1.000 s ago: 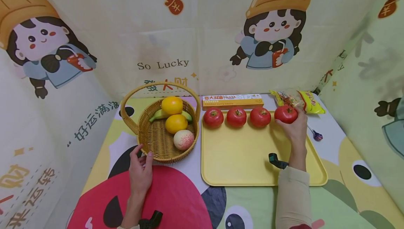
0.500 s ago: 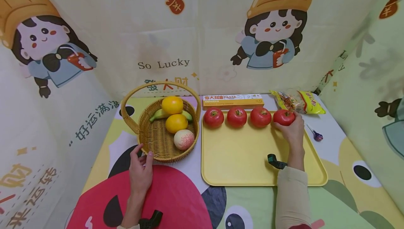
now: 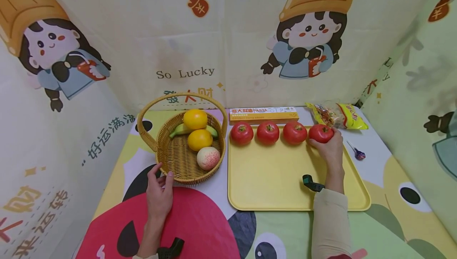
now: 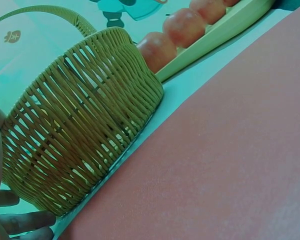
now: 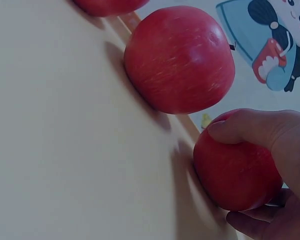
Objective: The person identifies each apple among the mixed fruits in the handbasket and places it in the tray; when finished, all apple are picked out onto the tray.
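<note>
On the far right of the yellow tray [image 3: 271, 179], my right hand [image 3: 332, 148] grips a red apple [image 5: 237, 165], thumb on one side and fingers on the other. To its left, three more red apples [image 3: 294, 132] sit in a row along the tray's back edge. My left hand [image 3: 159, 191] rests by the near left side of a wicker basket [image 3: 178, 177], its fingertips against the weave. Inside the basket are two yellow-orange round fruits [image 3: 200, 140], a green-yellow banana [image 3: 180, 130] and a pale pink peach [image 3: 208, 158].
A pasta box [image 3: 264, 116] lies behind the tray. At the back right is a yellow snack bag [image 3: 351, 117], with a wrapped lollipop [image 3: 360, 154] beside the tray's right edge. The basket's tall handle [image 3: 144, 110] arches over it. Printed cloth walls [image 3: 242, 52] surround the table.
My right hand has shifted the apple slightly left and down, into line with the row; it barely moves in the last half second. The left hand and basket look still.
</note>
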The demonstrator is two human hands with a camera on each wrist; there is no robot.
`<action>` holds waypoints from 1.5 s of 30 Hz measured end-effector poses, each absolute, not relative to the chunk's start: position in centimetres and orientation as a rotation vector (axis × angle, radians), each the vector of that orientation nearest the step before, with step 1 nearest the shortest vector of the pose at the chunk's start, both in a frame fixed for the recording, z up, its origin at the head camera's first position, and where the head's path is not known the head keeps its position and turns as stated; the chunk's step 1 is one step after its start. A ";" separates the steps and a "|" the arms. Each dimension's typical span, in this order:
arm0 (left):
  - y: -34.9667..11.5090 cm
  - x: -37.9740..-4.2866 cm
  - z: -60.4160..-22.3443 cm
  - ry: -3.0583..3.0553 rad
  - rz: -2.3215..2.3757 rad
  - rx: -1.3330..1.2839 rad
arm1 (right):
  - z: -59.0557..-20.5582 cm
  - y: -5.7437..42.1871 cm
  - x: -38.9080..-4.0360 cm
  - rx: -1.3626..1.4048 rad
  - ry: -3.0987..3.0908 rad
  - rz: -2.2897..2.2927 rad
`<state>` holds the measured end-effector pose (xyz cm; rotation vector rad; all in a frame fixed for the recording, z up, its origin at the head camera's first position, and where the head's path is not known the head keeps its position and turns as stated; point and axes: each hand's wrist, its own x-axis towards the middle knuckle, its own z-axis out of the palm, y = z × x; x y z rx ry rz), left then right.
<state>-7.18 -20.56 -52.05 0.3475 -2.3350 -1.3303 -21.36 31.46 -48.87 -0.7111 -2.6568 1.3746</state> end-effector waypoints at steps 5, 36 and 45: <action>-20.6 -7.2 -52.1 -2.338 -1.331 0.350 | -48.8 31.6 -21.4 -0.682 -2.685 1.385; -19.3 -10.8 -43.9 -2.196 -0.992 0.027 | -41.1 28.7 -17.7 -0.201 -2.706 1.058; -16.4 -12.1 -41.4 -2.255 -0.897 -0.172 | -39.9 24.5 -16.4 0.040 -2.521 1.004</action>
